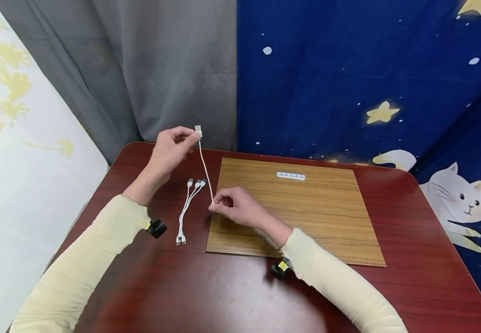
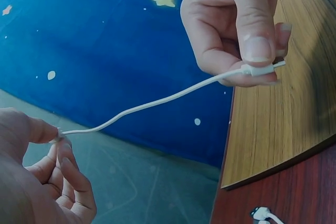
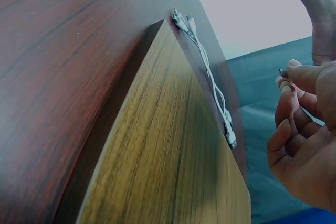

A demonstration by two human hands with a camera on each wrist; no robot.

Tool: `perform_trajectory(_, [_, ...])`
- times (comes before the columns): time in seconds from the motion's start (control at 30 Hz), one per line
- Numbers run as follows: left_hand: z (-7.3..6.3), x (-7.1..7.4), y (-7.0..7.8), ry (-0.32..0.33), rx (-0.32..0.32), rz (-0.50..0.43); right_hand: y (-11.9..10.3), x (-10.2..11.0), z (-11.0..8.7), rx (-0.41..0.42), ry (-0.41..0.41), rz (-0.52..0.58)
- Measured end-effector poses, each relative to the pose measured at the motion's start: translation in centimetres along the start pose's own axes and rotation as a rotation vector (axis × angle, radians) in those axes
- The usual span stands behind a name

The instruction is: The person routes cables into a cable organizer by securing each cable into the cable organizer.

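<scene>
Left hand [image 1: 171, 149] pinches white cable [image 2: 157, 102] by its far USB plug [image 1: 198, 131]; right hand [image 1: 241, 206] pinches the near connector [image 2: 261, 70]. Probably light, limp, easily kinked: grip those stiff ends.

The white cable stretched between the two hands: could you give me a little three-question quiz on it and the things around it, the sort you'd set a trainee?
1. Short answer: Which hand pinches the wider plug of the held cable?
2. True or false: The loose cables lie on the red table.
3. Fill in the gap: The pale slotted strip lies on the ____.

Key:
1. The left hand.
2. True.
3. Wooden board.
</scene>
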State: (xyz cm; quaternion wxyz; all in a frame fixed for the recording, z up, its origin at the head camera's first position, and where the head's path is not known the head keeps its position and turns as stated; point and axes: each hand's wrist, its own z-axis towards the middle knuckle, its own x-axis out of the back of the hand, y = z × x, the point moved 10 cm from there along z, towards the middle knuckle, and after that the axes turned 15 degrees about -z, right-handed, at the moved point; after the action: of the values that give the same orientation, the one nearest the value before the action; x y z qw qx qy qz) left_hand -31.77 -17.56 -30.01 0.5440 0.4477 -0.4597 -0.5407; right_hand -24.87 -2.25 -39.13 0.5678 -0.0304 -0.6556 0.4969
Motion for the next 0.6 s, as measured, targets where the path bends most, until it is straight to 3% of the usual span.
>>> perform_trajectory(0.37, [0.8, -0.8, -1.8, 0.014, 0.068, -0.039, -0.1, 0.9, -1.2, 0.0, 0.016, -0.049])
perform_trajectory(0.6, [1.2, -2.1, -2.5, -0.018, 0.104, -0.018, 0.4, 1.5, -2.0, -0.018, 0.03, -0.06])
